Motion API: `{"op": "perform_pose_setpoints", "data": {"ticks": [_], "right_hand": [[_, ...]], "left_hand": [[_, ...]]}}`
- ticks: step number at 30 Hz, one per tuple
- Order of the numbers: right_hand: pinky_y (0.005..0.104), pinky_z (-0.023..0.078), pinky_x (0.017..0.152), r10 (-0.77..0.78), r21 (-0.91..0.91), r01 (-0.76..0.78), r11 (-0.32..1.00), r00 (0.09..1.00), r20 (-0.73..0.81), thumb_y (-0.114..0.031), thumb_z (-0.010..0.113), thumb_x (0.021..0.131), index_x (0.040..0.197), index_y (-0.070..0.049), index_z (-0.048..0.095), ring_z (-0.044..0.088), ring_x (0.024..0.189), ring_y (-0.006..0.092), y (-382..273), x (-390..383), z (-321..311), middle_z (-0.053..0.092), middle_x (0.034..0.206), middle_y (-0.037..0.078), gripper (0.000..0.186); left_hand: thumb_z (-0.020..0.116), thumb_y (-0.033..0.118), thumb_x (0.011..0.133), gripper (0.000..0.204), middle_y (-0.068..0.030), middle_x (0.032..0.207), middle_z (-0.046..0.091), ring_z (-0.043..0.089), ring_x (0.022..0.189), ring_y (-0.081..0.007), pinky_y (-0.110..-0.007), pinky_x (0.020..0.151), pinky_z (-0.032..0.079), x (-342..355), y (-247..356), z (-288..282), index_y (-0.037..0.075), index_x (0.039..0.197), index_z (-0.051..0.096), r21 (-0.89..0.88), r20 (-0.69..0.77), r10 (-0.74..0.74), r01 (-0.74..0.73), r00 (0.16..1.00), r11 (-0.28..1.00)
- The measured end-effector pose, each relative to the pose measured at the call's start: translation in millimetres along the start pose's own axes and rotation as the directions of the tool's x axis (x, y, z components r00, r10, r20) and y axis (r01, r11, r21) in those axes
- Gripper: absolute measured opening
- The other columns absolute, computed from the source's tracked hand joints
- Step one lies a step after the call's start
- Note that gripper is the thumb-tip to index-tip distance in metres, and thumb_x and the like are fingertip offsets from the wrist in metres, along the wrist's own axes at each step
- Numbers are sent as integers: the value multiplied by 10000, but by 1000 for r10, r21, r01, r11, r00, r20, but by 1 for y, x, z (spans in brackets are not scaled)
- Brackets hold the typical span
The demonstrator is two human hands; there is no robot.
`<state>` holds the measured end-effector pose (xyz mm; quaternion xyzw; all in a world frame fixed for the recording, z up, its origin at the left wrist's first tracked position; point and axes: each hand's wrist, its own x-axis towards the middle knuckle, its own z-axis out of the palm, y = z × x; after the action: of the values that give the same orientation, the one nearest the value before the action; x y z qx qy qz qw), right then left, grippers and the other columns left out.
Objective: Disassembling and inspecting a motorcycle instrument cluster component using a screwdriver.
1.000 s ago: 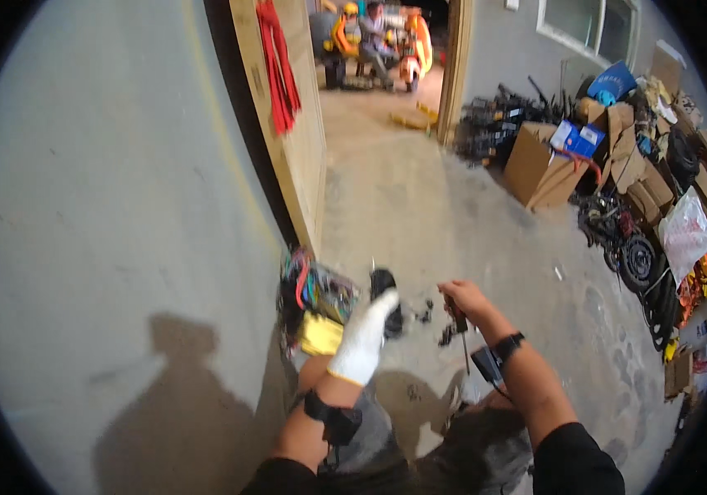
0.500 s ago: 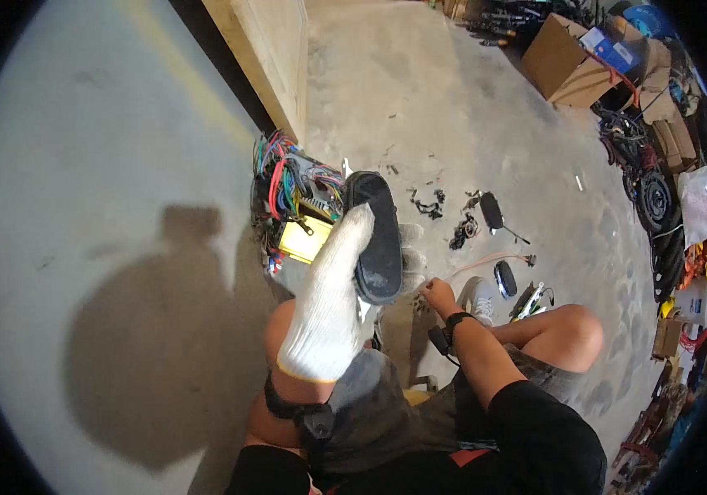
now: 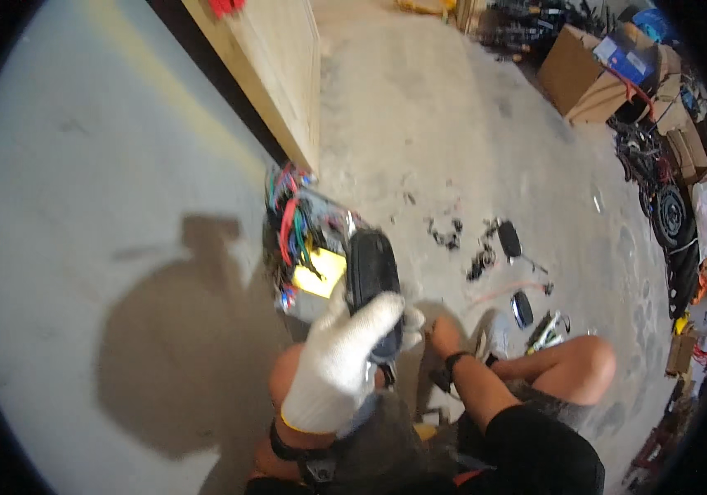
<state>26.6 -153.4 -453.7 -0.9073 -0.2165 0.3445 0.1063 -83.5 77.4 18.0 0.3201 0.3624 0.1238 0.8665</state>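
My left hand (image 3: 333, 371), in a white knitted glove, grips a long black piece (image 3: 372, 260) with rounded ends, held upright before my knees. Its thumb lies across the lower half and its fingers show behind the right edge. A silvery bit sticks out at the piece's top; I cannot tell its exact kind. My bare right hand (image 3: 445, 334) is low beside my grey shoe (image 3: 495, 332), its fingers curled closed and blurred. Whatever is in them, if anything, is hidden.
Coloured wires (image 3: 289, 216) and a yellow part (image 3: 320, 272) lie at left. Black scraps (image 3: 480, 262), a stemmed black mirror (image 3: 510, 238), another oval piece (image 3: 522, 309) and a cable (image 3: 506, 290) lie on the floor. A cardboard box (image 3: 564, 78) and clutter line the right; a wooden panel (image 3: 283, 82) stands ahead.
The whole view has shifted, so the floor things sit lower and further right. My left thumb has gone from the upper part of the black piece to its lower half. My right hand stays by the shoe.
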Motion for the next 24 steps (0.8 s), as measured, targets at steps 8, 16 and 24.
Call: {"op": "perform_pose_setpoints", "data": {"ticks": [8,16,24], "right_hand": [[497,557,837,10,-36,-12,999,999,-50,-259,692,865,947,-32,752,694,961,414,3,12,16,724,980,217,249],[508,550,844,-121,-88,115,989,990,-69,-233,661,870,928,-25,753,690,965,415,6,12,9,719,990,220,234],[512,552,840,-245,-68,240,968,966,-77,-315,660,879,946,-22,756,690,960,416,28,31,34,717,1015,229,315]], "left_hand": [[606,140,958,335,-99,1007,666,675,865,-210,-363,764,572,-1,-2,7,24,1270,565,68,-69,6,-1,998,998],[606,145,961,448,-56,1067,647,644,911,-173,-346,806,554,1,-1,4,61,1388,501,92,-31,1,2,1000,996],[635,144,953,472,-66,1118,657,641,919,-172,-355,814,553,3,-11,1,55,1394,494,119,9,16,-17,1000,993]]}}
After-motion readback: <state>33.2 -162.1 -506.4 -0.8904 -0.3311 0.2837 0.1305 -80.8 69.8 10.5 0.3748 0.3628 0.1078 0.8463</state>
